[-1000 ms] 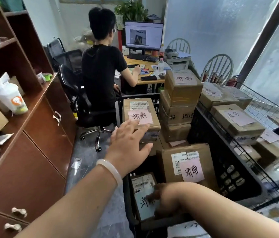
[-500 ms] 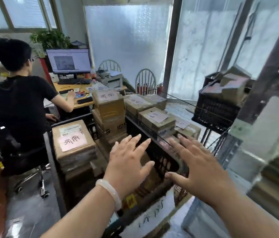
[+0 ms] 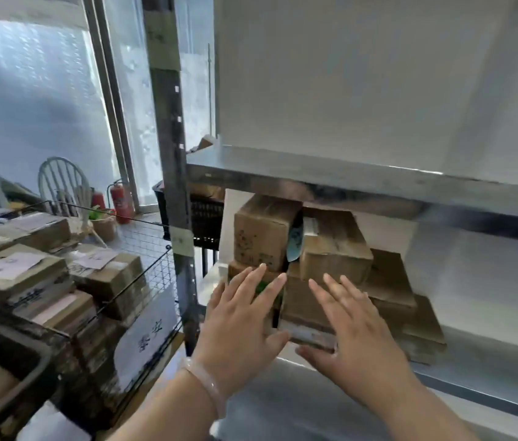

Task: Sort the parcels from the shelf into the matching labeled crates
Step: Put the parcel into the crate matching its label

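Plain brown cardboard parcels (image 3: 302, 303) sit stacked on the lower board of a grey metal shelf (image 3: 490, 351), directly ahead of the left hand (image 3: 241, 316) and the right hand (image 3: 353, 326). Just above the left fingertips stands a squarish carton (image 3: 264, 233) with faint dark printing, too blurred to read. Above the right fingers lies a creased carton (image 3: 334, 249) with a pale label, and something blue and white is wedged between the two. Both hands are flat with fingers spread and grip nothing; whether they touch the boxes cannot be told. A translucent bangle (image 3: 203, 383) circles the left wrist. Left of the left hand, a wire-mesh crate (image 3: 152, 249) holds paper-labelled boxes (image 3: 12, 265) and bears a white sign (image 3: 149, 335) with handwritten characters.
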Demonstrator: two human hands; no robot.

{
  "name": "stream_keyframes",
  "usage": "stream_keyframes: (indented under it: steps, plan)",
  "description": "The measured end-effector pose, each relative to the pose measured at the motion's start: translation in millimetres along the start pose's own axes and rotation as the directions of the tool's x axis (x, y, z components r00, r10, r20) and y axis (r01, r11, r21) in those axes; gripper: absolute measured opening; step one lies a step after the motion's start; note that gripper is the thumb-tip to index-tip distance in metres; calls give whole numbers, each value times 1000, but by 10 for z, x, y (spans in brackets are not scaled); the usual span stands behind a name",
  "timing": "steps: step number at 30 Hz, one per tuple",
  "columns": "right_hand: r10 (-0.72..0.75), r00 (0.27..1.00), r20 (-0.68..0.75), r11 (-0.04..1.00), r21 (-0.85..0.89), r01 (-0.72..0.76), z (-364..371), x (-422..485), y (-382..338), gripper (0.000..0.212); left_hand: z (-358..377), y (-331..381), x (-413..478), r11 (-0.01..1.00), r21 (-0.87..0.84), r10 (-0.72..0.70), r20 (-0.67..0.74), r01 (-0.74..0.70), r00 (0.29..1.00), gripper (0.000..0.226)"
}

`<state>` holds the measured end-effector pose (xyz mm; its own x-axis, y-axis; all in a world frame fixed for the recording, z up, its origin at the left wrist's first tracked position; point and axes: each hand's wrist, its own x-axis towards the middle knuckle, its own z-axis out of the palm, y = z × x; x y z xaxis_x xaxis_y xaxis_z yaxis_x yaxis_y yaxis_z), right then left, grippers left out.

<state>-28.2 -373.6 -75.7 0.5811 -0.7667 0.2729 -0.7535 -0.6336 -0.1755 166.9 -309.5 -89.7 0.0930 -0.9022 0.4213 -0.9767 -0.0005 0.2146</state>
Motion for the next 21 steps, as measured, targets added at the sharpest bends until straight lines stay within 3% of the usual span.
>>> stream_keyframes:
  steps: [7,12,16,21]
  plan:
    - [188,981,48,981,39,-190,-264,-377,1241,89,608,1089,514,989,-122,90,19,-87,996,76]
    - [353,932,83,924,125,-361,-43,-369,2102,79,950,1407,555,993,-91,81,94,-72,992,72]
    - [591,778,214,702,337,-627,277,-113,2581,75,1100,1487,525,993,-108,69,161,-52,985,70]
    - [707,589,392,297,591,-750,745,213,2796,73,1212,1563,570,995,-82,67,209,-51,976,70]
